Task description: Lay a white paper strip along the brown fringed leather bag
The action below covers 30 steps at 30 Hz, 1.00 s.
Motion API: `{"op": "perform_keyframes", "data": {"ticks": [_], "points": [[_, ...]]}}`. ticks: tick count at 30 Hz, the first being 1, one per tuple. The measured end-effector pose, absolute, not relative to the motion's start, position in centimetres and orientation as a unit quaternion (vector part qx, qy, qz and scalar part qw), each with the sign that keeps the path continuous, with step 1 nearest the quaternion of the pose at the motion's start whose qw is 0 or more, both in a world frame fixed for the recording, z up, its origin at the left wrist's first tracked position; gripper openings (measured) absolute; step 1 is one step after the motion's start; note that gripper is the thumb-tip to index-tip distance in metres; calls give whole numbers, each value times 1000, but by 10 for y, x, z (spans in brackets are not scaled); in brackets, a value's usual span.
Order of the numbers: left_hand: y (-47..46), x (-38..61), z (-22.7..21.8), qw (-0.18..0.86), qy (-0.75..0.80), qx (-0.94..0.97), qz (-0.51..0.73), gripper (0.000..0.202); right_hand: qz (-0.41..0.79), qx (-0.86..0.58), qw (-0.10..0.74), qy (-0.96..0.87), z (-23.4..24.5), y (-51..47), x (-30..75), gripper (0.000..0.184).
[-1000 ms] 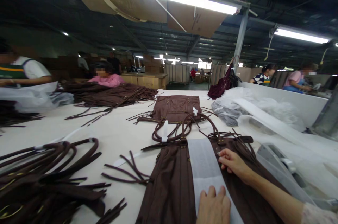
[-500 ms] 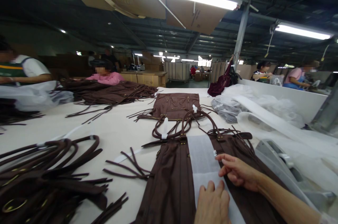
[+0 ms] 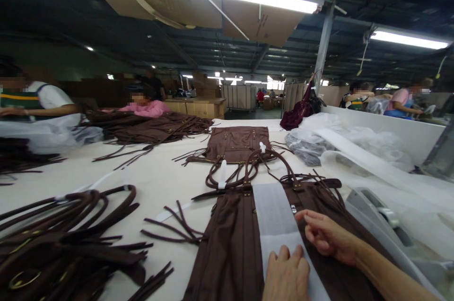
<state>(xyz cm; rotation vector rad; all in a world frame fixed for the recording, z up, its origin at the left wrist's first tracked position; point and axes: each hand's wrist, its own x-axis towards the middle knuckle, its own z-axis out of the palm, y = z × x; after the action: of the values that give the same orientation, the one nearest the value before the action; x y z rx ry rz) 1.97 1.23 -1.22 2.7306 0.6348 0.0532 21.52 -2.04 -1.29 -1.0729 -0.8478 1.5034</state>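
Broadly, a long cream-topped work table (image 3: 156,173) fills the view, with other people seated along its far left and far right sides. On its near left corner lies a heap of dark brown straps and handles (image 3: 67,239), and further back on the left a second heap of brown fringed bags (image 3: 156,127). Along the right side sit crumpled clear plastic bags (image 3: 358,145), and nearer the camera a grey metal device (image 3: 376,216) that I cannot identify.

Directly before the person lies a dark brown fringed handbag (image 3: 227,244), flat on the table with its looped handles (image 3: 244,173) pointing away. Just beyond those handles lies another brown handbag (image 3: 237,142), also flat. A maroon bag (image 3: 297,114) hangs on a post at the table's far end.

Running lengthwise down the middle of the near handbag is a white wrapping strip (image 3: 275,213). The left hand (image 3: 287,275) rests palm-down on the strip's near end, fingers stretched out and close together, holding nothing. The right hand (image 3: 328,237) lies on the bag just right of the strip, fingers loosely bent, their tips at the strip's right edge; whether they pinch that edge cannot be told. Just beyond those fingertips, a small metal fitting (image 3: 293,208) shows on the bag beside the strip.
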Motion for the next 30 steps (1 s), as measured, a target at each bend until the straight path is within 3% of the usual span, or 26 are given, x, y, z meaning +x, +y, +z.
{"op": "perform_keyframes", "data": {"ticks": [10,15,22,30], "points": [[8,17,7,194,229,954,-18,50,694,-413,500,-314,-11,-36,223,31],[5,17,10,188,229,955,-14,49,682,-473,484,-277,-15,-29,220,31],[11,21,-4,165,189,968,3,37,681,-500,468,-259,-13,-23,215,35],[20,28,-33,131,125,982,46,44,691,-499,458,-252,-19,-19,217,36]]}}
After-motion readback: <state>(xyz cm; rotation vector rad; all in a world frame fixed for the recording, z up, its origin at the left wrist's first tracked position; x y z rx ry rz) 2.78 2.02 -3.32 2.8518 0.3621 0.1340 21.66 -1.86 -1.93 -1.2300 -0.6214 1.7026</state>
